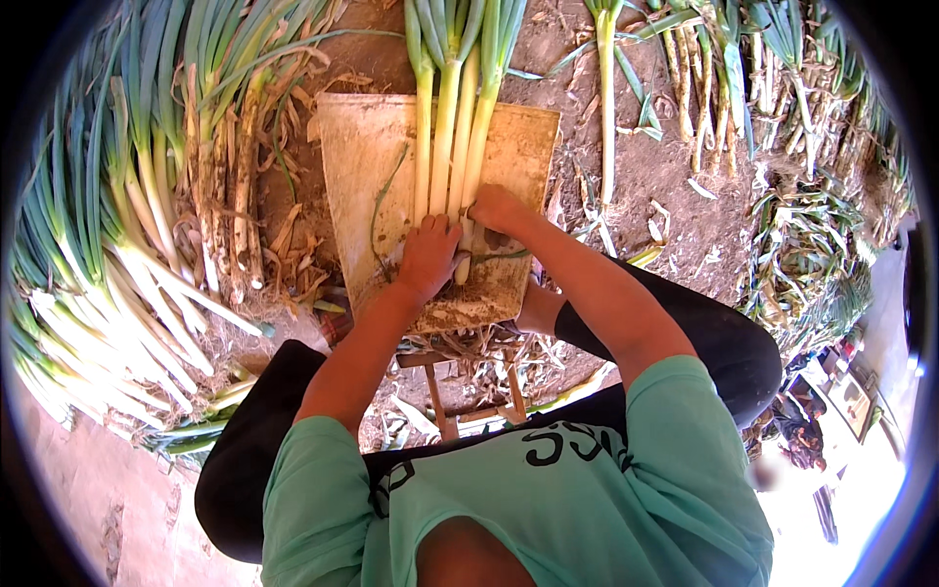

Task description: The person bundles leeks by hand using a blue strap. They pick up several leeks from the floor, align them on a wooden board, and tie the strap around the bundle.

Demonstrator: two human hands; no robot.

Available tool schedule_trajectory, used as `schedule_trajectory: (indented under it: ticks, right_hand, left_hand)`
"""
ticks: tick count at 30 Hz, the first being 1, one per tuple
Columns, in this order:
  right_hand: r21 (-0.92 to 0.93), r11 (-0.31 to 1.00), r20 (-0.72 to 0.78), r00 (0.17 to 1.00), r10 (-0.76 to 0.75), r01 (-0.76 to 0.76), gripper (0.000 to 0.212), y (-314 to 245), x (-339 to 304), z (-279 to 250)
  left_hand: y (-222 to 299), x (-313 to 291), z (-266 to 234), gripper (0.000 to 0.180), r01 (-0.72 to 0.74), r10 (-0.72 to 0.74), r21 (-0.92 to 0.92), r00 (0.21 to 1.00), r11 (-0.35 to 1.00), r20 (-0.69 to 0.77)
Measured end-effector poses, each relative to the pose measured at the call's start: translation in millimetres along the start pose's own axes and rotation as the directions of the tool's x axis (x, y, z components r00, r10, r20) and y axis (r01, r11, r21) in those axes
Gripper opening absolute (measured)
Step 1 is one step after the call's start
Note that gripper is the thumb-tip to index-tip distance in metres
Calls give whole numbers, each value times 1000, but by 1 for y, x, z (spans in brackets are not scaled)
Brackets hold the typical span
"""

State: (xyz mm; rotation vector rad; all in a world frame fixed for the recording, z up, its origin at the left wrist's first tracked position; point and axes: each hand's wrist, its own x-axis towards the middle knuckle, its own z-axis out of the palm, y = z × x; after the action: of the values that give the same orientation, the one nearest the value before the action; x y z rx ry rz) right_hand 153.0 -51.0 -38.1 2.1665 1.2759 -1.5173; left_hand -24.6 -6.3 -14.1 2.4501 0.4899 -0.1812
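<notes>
Leeks (446,127) lie side by side on worn board (357,166), white ends nearer; left hand (427,252) over lower stalks, right hand (497,208) curled against rightmost; either grip unclear.

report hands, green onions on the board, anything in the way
Left hand over lower parts of green onions; right hand at their right side. Green onions lie on tan board, leaves past far edge. Thin green strand left of them.

The left grip (428,256) and right grip (499,209) touch green-topped leeks (446,137) lying on a soil-smeared board (357,161).
</notes>
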Motion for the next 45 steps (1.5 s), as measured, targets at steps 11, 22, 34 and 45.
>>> schedule_trajectory:
  ticks: [11, 22, 34, 45]
  right_hand:
    - [435, 884, -608, 669, 427, -169, 46, -13, 42, -130]
    - [760, 647, -353, 875, 332, 61, 37, -4, 45, -129]
    - [520, 852, -549, 745, 379, -51, 44, -8, 59, -99]
    - [451, 880, -457, 809, 371, -149, 79, -47, 19, -104]
  left_hand:
    - [-4, 0, 3, 42, -4, 4, -20, 1000, 1000, -5]
    - [-10, -3, 7, 40, -14, 16, 35, 999, 999, -33]
    - [0, -2, 5, 44, -8, 9, 74, 1000, 997, -14]
    - [-2, 2, -5, 43, -5, 5, 23, 1000, 1000, 7]
